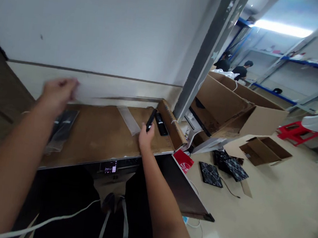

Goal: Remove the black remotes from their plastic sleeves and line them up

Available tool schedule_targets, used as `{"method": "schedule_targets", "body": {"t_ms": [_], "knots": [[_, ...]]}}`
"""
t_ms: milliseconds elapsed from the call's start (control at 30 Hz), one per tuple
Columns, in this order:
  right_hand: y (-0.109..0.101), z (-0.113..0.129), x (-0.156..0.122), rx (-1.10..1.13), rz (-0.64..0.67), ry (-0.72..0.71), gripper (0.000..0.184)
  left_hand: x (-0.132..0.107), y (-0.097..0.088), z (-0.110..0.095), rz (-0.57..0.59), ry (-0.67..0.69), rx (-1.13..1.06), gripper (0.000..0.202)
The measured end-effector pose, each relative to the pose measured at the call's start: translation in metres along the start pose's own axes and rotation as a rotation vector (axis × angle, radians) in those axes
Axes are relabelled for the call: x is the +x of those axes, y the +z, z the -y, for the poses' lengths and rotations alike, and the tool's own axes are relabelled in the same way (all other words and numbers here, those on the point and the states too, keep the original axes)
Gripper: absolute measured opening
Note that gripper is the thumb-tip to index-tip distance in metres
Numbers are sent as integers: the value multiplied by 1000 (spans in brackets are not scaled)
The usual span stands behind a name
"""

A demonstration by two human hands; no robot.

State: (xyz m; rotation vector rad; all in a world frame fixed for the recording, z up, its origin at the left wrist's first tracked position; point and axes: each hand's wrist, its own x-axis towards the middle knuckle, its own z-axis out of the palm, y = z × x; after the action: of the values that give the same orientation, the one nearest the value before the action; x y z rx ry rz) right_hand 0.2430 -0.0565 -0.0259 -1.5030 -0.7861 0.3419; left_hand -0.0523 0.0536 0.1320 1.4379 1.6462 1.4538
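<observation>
My right hand (146,136) grips a slim black remote-like device (151,119) over the right part of the brown table (100,135). A second black device (161,124) lies just right of it, near the table's raised cardboard edge (172,125). My left hand (58,92) is raised over the table's left side, fingers curled and pinching a clear plastic bag (78,92) that is blurred by motion. Below that hand lie dark bagged items (63,126). Another clear plastic sleeve (129,120) rests flat in the table's middle.
A white wall backs the table and a grey pillar (208,52) stands at its right. Open cardboard boxes (234,108) and black patterned panels (222,169) sit on the floor to the right. Two people work far off. A white cable (51,219) runs under the table.
</observation>
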Motion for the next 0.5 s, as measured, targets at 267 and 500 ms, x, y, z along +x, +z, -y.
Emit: {"method": "schedule_targets", "body": {"t_ms": [267,500], "knots": [[0,-4,15,-174,-11,10,61,-79,40,111,167,-150,-79,34],[-7,-2,27,-784,149,-316,66,-70,41,125,170,-98,-158,35]]}}
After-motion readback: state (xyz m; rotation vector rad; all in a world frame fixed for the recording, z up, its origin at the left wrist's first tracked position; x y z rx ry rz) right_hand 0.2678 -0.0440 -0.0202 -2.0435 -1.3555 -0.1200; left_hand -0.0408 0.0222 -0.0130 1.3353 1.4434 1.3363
